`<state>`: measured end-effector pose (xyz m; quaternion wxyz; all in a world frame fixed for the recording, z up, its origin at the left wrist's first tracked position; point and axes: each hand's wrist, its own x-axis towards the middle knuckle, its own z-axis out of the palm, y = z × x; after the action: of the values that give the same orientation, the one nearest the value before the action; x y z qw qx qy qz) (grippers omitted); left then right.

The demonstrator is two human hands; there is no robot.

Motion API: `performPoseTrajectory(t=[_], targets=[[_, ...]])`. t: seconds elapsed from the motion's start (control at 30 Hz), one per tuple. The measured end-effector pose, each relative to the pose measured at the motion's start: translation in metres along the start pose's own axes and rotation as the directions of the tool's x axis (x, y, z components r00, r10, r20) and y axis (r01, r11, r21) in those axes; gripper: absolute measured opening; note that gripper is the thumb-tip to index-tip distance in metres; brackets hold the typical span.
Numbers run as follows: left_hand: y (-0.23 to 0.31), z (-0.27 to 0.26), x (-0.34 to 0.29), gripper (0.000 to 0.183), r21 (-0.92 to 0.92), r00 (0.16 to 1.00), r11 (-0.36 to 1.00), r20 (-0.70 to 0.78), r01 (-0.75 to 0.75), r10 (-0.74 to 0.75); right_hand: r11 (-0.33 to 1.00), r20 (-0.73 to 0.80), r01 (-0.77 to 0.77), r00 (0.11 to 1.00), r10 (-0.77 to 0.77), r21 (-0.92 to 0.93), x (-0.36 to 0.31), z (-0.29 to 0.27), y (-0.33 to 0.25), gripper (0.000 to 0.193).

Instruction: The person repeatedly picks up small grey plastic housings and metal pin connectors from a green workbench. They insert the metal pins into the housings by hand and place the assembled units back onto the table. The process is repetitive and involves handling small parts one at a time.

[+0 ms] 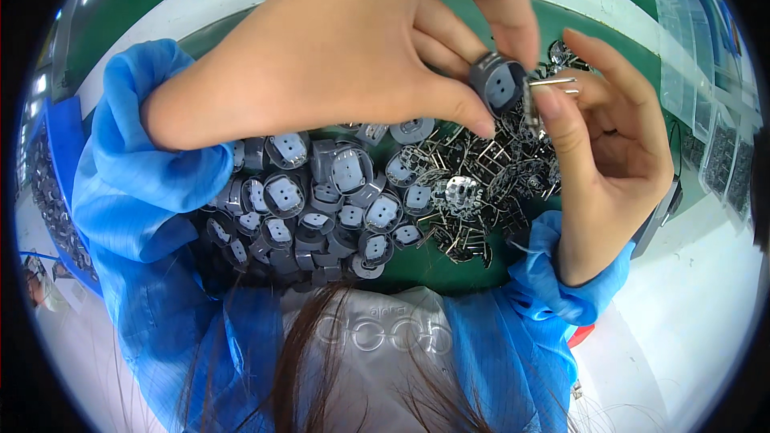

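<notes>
My left hand (345, 48) reaches across from the left and grips a round dark grey plastic housing (499, 84) between thumb and fingers. Two small holes show in its pale inner face, which is turned to the right. Close beside it, my right hand (618, 120) pinches a small metal pin plate (531, 104) between thumb and forefinger, its two shiny prongs pointing right. Whether plate and housing touch I cannot tell. Below the hands lie a heap of similar grey housings (349, 168) and, to its right, a pile of metal pin plates (481, 184).
The heaps lie on a green work surface (425, 273) with a pale rim (216, 12). At the far left stands a blue bin (68, 136) full of small parts. Clear plastic trays (686, 56) with small metal parts stand at the right.
</notes>
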<state>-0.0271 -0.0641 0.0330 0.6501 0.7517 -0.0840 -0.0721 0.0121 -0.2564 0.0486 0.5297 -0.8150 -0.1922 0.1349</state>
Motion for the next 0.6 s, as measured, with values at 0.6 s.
performPoseTrajectory(t=[0.6], targets=[[-0.021, 0.005, -0.012, 0.027, 0.046, 0.993, 0.999, -0.113, -0.025, 0.03, 0.819, -0.081, 0.446, 0.859, -0.505, -0.362, -0.004, 0.018, 0.019, 0.023]])
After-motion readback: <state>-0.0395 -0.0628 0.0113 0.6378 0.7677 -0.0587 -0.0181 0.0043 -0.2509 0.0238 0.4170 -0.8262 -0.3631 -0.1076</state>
